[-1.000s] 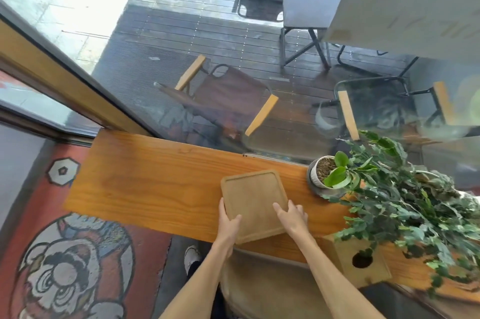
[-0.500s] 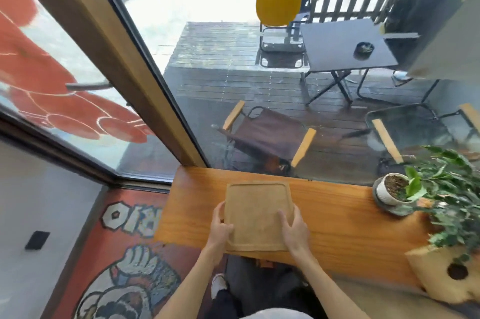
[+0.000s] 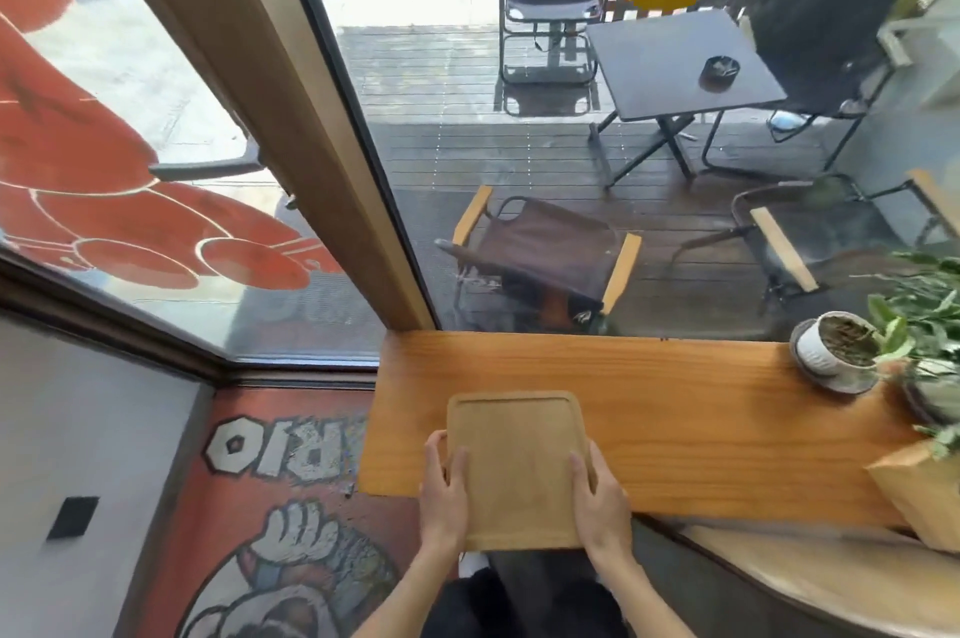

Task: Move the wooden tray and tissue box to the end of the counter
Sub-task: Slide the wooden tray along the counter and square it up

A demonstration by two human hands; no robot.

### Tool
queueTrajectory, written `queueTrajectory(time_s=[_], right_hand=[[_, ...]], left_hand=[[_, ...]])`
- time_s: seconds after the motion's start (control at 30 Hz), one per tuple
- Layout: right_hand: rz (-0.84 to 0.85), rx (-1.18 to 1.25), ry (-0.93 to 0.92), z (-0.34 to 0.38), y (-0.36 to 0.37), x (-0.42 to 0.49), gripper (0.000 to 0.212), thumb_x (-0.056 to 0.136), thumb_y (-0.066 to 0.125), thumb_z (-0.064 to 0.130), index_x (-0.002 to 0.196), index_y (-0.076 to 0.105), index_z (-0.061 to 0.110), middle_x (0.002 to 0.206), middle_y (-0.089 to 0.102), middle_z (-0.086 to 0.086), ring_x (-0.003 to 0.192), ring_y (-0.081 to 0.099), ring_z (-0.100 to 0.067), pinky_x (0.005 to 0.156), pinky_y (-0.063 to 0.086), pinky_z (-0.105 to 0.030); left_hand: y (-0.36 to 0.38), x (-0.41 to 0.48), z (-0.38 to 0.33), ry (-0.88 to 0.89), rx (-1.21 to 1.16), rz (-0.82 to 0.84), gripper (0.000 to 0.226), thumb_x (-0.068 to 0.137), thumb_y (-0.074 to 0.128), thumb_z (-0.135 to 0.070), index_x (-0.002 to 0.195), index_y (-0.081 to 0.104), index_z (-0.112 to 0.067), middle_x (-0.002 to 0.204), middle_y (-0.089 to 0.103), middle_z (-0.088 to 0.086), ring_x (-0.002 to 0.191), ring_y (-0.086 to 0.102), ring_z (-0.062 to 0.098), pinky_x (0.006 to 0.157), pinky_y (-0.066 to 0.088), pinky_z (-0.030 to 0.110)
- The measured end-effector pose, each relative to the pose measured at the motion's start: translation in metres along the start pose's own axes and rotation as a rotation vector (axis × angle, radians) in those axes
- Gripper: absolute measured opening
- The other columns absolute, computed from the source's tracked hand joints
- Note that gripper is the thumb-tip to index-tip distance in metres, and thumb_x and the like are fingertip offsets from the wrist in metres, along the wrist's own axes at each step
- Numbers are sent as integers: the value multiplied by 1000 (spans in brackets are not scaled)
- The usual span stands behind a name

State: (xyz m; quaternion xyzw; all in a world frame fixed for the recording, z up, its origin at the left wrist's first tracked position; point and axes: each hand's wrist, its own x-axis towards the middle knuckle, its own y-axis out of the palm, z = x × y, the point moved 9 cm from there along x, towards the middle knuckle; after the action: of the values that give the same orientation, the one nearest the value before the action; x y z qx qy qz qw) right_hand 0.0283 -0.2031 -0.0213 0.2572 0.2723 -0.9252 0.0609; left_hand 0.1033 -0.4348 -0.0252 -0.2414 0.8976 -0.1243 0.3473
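Observation:
A light wooden tray with rounded corners is near the left end of the orange wooden counter, its near edge overhanging the counter's front. My left hand grips the tray's left side, thumb on top. On the right side my right hand holds it the same way. The wooden tissue box stands at the counter's far right, cut off by the frame edge and partly behind leaves.
A white potted plant on a saucer and a leafy green plant occupy the counter's right end. A window and wooden frame post border the counter's back and left. A curved seat lies below right.
Both hands have carried the tray leftwards along the counter, away from the plants, to near the left end. The view has turned left with it.

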Motion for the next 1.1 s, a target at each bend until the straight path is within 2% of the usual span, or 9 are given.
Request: queueTrajectory(time_s=[0.13, 0.23, 0.33, 0.53, 0.63, 0.73, 0.83, 0.97, 1.1], right_hand=[[-70, -71, -21, -8, 22, 44, 65, 97, 34, 57, 151, 36, 22, 146, 53, -1, 135, 49, -23, 108, 39, -35], [-71, -138, -98, -8, 39, 96, 63, 98, 30, 61, 152, 34, 29, 144, 55, 3, 132, 52, -22, 107, 45, -39], [-80, -133, -157, -10, 55, 136, 57, 100, 33, 54, 151, 35, 28, 143, 55, 6, 131, 52, -17, 104, 44, -31], [-229, -58, -166, -29, 77, 163, 51, 101, 40, 46, 149, 40, 28, 119, 53, 22, 109, 47, 3, 90, 38, -19], [-361, -93, -223, -36, 77, 160, 51, 99, 40, 48, 145, 46, 28, 108, 59, 18, 94, 55, -1, 80, 44, -22], [-361, -122, -256, -38, 78, 162, 58, 95, 38, 50, 147, 44, 25, 94, 53, 7, 79, 54, -5, 67, 43, -21], [-274, -141, -288, -44, 82, 155, 68, 92, 40, 54, 153, 30, 26, 110, 45, 8, 96, 53, -13, 82, 46, -29], [-199, -269, -373, -43, 92, 148, 74, 90, 41, 56, 155, 18, 28, 124, 39, 9, 112, 37, -11, 98, 32, -29], [-262, -378, -343, -40, 99, 153, 72, 90, 40, 56, 153, 25, 26, 129, 46, 4, 116, 33, -10, 99, 34, -33]], left_hand=[[12, 53, -4, 36, 46, 4, 43, 105, 41, -43, 145, 37, -28, 135, 62, 0, 109, 60, 18, 90, 39, 28], [19, 101, 3, 29, 45, -43, 56, 105, 43, -42, 154, 35, -16, 153, 49, 5, 137, 49, 26, 106, 36, 29], [30, 141, 16, 39, -11, -63, 58, 104, 48, -40, 155, 35, -15, 158, 43, 3, 146, 39, 21, 115, 30, 28], [40, 187, 24, 195, 93, -86, 56, 103, 49, -42, 155, 38, -25, 142, 49, -18, 127, 44, -3, 104, 35, 16], [39, 190, 26, 268, 155, -130, 55, 102, 50, -39, 154, 38, -24, 134, 46, -23, 118, 42, -10, 96, 34, 9], [39, 192, 26, 323, 225, -175, 54, 103, 49, -39, 154, 38, -27, 134, 57, -16, 117, 54, -2, 91, 44, 19], [41, 192, 25, 384, 271, -188, 54, 101, 48, -46, 152, 35, -37, 103, 52, -8, 90, 56, 13, 75, 48, 27], [34, 194, 35, 408, 231, -263, 52, 100, 50, -48, 149, 40, -37, 116, 46, -3, 111, 44, 16, 100, 38, 33], [22, 196, 44, 406, 364, -357, 54, 94, 42, -54, 143, 52, -34, 142, 52, 6, 133, 36, 27, 107, 31, 51]])
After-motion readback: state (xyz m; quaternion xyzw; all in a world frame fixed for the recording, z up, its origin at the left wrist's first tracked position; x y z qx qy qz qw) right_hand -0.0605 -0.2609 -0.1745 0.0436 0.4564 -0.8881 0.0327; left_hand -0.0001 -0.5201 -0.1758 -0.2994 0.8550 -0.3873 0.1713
